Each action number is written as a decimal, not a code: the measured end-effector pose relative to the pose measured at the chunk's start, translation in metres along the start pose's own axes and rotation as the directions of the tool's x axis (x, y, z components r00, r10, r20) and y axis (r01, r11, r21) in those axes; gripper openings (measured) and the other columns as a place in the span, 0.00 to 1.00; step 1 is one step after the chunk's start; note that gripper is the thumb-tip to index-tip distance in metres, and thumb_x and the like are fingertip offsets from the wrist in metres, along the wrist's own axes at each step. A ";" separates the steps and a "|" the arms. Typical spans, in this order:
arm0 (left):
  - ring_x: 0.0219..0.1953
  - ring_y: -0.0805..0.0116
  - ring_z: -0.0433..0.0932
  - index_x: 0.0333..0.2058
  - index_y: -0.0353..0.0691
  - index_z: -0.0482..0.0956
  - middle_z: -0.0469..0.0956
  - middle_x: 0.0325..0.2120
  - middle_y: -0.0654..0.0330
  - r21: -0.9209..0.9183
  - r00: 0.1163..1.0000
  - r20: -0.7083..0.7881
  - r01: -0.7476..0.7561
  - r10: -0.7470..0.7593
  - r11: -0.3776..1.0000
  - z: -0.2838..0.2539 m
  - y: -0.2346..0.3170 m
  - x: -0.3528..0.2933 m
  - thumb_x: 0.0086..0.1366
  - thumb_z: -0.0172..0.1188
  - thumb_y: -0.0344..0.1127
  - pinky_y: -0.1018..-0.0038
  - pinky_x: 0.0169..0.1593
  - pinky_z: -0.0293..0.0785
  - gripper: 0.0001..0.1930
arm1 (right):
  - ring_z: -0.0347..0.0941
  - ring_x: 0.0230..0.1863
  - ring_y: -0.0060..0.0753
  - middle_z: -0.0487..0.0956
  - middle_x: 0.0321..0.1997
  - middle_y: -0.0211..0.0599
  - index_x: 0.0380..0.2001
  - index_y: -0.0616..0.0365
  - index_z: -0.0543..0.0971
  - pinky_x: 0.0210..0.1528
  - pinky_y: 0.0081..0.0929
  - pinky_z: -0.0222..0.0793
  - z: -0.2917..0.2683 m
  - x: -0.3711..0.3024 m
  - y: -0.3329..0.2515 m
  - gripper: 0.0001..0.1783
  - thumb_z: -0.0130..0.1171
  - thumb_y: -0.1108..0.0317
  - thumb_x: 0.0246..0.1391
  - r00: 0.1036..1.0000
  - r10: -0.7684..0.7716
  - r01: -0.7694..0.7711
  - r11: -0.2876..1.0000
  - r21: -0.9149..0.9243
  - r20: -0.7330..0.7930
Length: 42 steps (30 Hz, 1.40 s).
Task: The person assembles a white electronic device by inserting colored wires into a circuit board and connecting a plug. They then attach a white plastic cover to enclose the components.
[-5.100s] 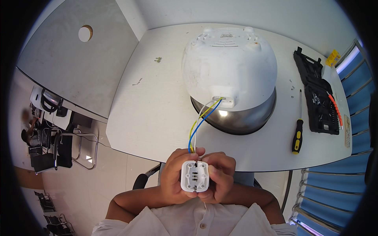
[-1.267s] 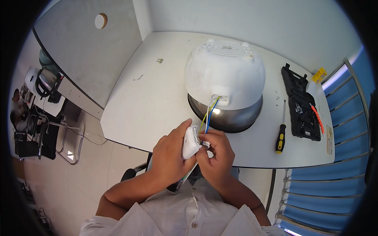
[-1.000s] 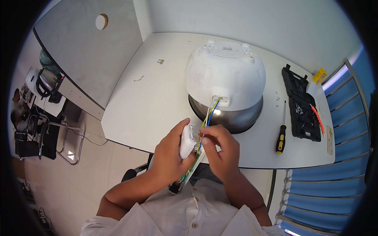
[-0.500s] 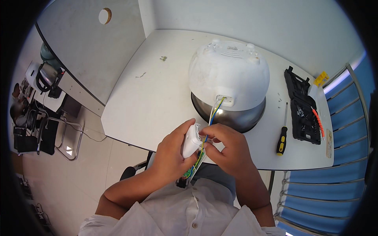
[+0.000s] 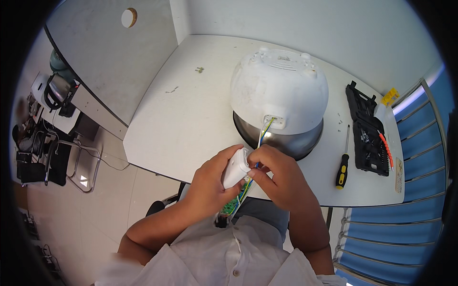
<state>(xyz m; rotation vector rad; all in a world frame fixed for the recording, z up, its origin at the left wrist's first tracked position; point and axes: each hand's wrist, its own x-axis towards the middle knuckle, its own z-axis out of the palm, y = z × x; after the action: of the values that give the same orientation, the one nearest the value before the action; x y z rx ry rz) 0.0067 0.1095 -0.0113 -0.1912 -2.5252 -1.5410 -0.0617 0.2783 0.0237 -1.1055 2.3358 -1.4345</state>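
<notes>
Head view: smooth white plastic case (image 5: pixel 234 172), hollow side up earlier, now tipped sideways, gripped in left hand (image 5: pixel 205 180) by table (image 5: pixel 171 143) edge; green circuit board (image 5: pixel 230 207) shows below. Right hand (image 5: pixel 282 177) seemingly pinches thin wires (image 5: pixel 261 138), fingertips partly hidden. Rounded white shell (image 5: pixel 279 93) beyond.

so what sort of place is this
Probably an indoor repair or assembly workspace: a screwdriver and an open black tool case lie on the white table, alongside a rounded white housing with wires coming out.
</notes>
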 end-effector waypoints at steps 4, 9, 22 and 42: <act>0.42 0.64 0.75 0.56 0.38 0.61 0.75 0.39 0.53 -0.047 1.000 0.000 0.014 -0.014 0.999 0.000 0.000 0.003 0.51 0.61 0.24 0.72 0.45 0.70 0.32 | 0.71 0.32 0.35 0.74 0.33 0.39 0.34 0.61 0.72 0.36 0.28 0.68 -0.008 -0.001 -0.002 0.09 0.55 0.75 0.47 1.000 -0.014 0.014 1.000 -0.014 0.010; 0.42 0.54 0.76 0.54 0.40 0.63 0.74 0.41 0.49 -0.047 0.999 0.019 0.031 -0.031 0.998 0.000 0.001 0.002 0.51 0.61 0.28 0.68 0.45 0.71 0.30 | 0.71 0.35 0.40 0.76 0.35 0.37 0.37 0.57 0.73 0.38 0.32 0.67 -0.009 -0.001 0.000 0.11 0.54 0.72 0.47 0.997 -0.060 0.066 0.980 -0.185 0.042; 0.42 0.69 0.74 0.55 0.38 0.62 0.74 0.40 0.57 -0.212 0.995 0.054 0.097 -0.087 0.973 -0.007 0.002 0.005 0.52 0.59 0.24 0.75 0.46 0.69 0.30 | 0.74 0.32 0.30 0.79 0.34 0.38 0.39 0.60 0.77 0.37 0.25 0.70 -0.011 0.001 0.011 0.14 0.60 0.75 0.46 0.998 -0.010 0.008 1.000 0.028 0.062; 0.40 0.72 0.73 0.55 0.37 0.61 0.74 0.38 0.58 -0.155 0.998 -0.005 0.068 -0.069 0.986 -0.001 0.000 0.002 0.52 0.60 0.24 0.76 0.45 0.69 0.31 | 0.76 0.36 0.38 0.78 0.38 0.39 0.41 0.59 0.75 0.37 0.27 0.72 0.009 -0.006 0.011 0.14 0.54 0.77 0.47 0.994 -0.059 0.066 0.995 0.077 -0.089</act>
<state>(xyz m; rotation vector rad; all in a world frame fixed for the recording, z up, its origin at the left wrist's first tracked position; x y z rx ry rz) 0.0045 0.1092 -0.0102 -0.1172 -2.4286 -1.7606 -0.0580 0.2788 0.0088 -1.1257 2.2974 -1.6142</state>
